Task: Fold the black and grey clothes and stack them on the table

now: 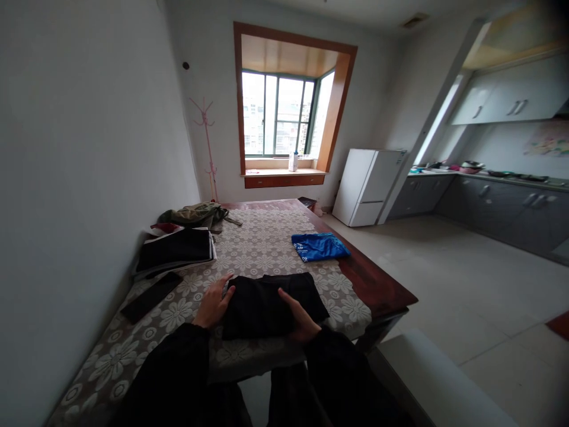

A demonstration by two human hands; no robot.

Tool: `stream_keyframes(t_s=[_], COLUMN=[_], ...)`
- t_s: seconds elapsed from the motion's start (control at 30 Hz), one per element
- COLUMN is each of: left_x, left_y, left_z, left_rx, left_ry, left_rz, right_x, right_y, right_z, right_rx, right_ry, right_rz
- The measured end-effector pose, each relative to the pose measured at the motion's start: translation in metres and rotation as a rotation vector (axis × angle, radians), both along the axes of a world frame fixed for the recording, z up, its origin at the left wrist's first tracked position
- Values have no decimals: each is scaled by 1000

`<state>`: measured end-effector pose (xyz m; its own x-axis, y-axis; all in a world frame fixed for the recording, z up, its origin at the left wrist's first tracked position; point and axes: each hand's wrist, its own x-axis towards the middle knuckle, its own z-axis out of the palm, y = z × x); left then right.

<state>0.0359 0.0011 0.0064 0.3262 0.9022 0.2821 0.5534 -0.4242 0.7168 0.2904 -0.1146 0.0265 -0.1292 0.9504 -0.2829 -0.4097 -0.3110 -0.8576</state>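
Black folded garment (271, 305) under both flat open palms, left hand (213, 305), right hand (300, 317), folds indistinct

White walls, bay window (279, 112), tiled floor (466, 284), white fridge (367, 187), grey cabinets (498, 207)

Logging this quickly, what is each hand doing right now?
Left hand: open, flat at the black garment's left edge.
Right hand: open, resting on it.

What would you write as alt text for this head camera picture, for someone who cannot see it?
A person's left hand and right hand rest flat on a folded black garment on a table with a floral tablecloth. Farther back lie a folded blue garment and a dark stack of clothes, under a window.
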Motion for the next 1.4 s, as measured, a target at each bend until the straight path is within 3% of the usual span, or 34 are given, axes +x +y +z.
stream_keyframes(t_s=[0.07, 0.17, 0.27, 0.37, 0.5, 0.63, 0.83, 1.0, 1.1, 1.23, 1.4], left_x=[-1, -2, -3, -3, -1, 0, 0, 1, 1, 1, 1], left_y=[1, 0, -3, -8, -10, -10, -10, -9, -9, -9, -10], left_z=[-1, -2, -1, 2, 4, 3, 3, 3, 2, 1, 2], left_rx=[53, 169, 240, 262, 275, 277, 256, 224, 215, 201, 187], left_ry=[37, 66, 100, 144, 193, 215, 256, 276, 268, 263, 261], left_rz=[-23, -66, -144, -210, -250, -270, -290, -306, -308, -307, -301], right_x=[-1, 2, 24, 59, 95, 108, 128, 141, 142, 141, 138], right_y=[-3, 2, 18, 31, 35, 31, 25, 18, 14, 11, 7], right_z=[0, 3, 11, 14, 4, -2, 8, 1, -4, -10, -12], right_rx=[0, 132, 255, 234, 221, 273, 266, 203, 170, 180, 236], right_ry=[-30, -185, -302, -398, -628, -678, -892, -975, -903, -807, -852], right_rz=[6, -70, -102, -87, -115, -97, -93, -123, -126, -141, -194])
